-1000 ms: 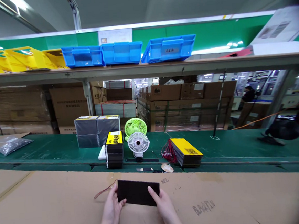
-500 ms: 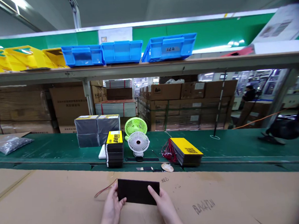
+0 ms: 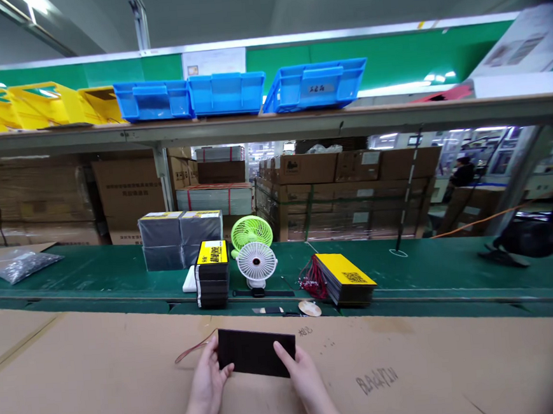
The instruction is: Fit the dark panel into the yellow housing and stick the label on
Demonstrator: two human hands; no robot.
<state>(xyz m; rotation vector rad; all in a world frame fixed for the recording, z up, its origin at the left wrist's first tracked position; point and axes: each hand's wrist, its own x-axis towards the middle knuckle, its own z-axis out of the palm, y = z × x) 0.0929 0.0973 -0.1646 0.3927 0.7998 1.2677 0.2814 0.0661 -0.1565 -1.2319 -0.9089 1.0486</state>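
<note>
Between my two hands is a flat black rectangular panel (image 3: 255, 354), held slightly tilted above the cardboard. My left hand (image 3: 209, 379) grips its left end, with the fingers partly behind it. At the right end, my right hand (image 3: 299, 370) has its thumb on the front face and its other fingers hidden behind. A thin reddish wire (image 3: 192, 350) trails from the panel's upper left corner. Beyond the hands stand a stack of black panels with a yellow top (image 3: 213, 276) and a second yellow-topped stack (image 3: 347, 280) with a bundle of red wires (image 3: 313, 279).
Brown cardboard (image 3: 108, 373) covers the near bench. A white fan (image 3: 257, 263) and a green fan (image 3: 251, 232) stand behind, beside wrapped grey blocks (image 3: 181, 240). A black fan-like object (image 3: 528, 238) is at right. Blue bins (image 3: 227, 96) and yellow bins (image 3: 48, 107) line the shelf overhead.
Both hands keep their hold on the black panel, which stays practically in place. Only a very slight shift of the whole view shows.
</note>
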